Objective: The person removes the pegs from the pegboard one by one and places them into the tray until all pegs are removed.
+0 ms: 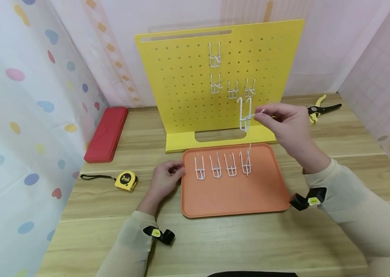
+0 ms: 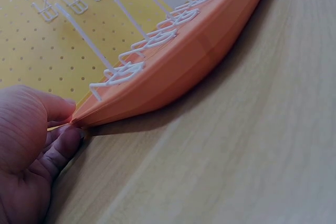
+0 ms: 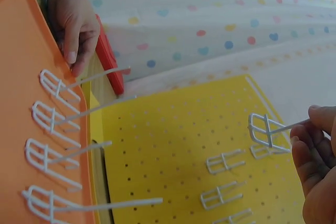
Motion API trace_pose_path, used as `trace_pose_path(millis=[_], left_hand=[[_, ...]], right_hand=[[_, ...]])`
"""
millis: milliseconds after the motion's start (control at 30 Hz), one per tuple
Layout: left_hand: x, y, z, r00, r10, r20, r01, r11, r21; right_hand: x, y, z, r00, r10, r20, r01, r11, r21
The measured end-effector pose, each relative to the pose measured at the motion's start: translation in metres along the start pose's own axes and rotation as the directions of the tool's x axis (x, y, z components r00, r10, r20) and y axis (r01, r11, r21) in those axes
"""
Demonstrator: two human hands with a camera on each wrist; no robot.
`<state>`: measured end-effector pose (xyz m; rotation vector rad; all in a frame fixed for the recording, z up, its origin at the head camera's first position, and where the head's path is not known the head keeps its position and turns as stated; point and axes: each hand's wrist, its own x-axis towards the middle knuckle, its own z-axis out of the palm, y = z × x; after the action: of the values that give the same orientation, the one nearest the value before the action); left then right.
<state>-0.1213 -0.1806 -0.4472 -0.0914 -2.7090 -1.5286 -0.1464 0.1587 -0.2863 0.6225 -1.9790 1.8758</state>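
Note:
My right hand (image 1: 289, 127) pinches a white wire pegboard hook (image 1: 245, 117) by its protruding prong, holding it upright in front of the yellow pegboard (image 1: 181, 88). Several like hooks hang on that board, at its upper middle and centre. On the orange tray (image 1: 233, 200), a row of white hooks (image 1: 216, 167) lies along the far half with prongs pointing up. At the tray's left edge is my left hand (image 1: 165, 177); in the left wrist view its thumb and fingers pinch the tray's rim (image 2: 105, 116). The right wrist view shows the held hook (image 3: 268, 129) apart from the board.
A red case (image 1: 106, 134) lies at the back left, with a yellow tape measure (image 1: 126, 181) and its black strap nearer me. Yellow-and-black pruning shears (image 1: 316, 109) lie behind my right hand. A spotted curtain (image 1: 25, 115) borders the wooden table on the left.

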Motion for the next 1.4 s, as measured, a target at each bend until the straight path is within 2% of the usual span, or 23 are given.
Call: trace_pose_path(millis=[200,333,433,567,800,1067,1400], left_hand=[[0.000,0.000,-0.001,1.000,0.027,-0.004,-0.027,1.000,0.009],[0.001,-0.002,-0.002,1.000,0.024,-0.009,-0.024,1.000,0.005],[0.000,-0.001,-0.002,1.000,0.019,-0.010,-0.019,1.000,-0.008],[0.000,-0.001,-0.002,1.000,0.020,-0.012,-0.021,1.000,-0.008],[0.001,-0.002,0.000,0.999,0.034,-0.017,-0.034,0.999,-0.014],[0.001,-0.002,0.000,1.000,0.022,-0.014,-0.022,1.000,-0.016],[0.001,-0.002,0.000,1.000,0.022,-0.014,-0.022,0.999,-0.031]], right_hand=[[-0.014,0.007,-0.018,0.998,0.061,-0.029,-0.060,0.997,0.050],[-0.019,0.016,-0.022,0.993,0.117,-0.022,-0.113,0.982,0.154],[-0.022,0.023,-0.023,0.985,0.169,-0.024,-0.163,0.972,0.170],[-0.027,0.032,-0.025,0.978,0.208,-0.028,-0.202,0.970,0.132],[-0.032,0.046,-0.025,0.981,0.193,-0.019,-0.191,0.979,0.071],[-0.039,0.057,-0.020,0.964,0.266,-0.024,-0.267,0.964,-0.012],[-0.043,0.067,-0.018,0.959,0.282,-0.024,-0.282,0.959,-0.015]])
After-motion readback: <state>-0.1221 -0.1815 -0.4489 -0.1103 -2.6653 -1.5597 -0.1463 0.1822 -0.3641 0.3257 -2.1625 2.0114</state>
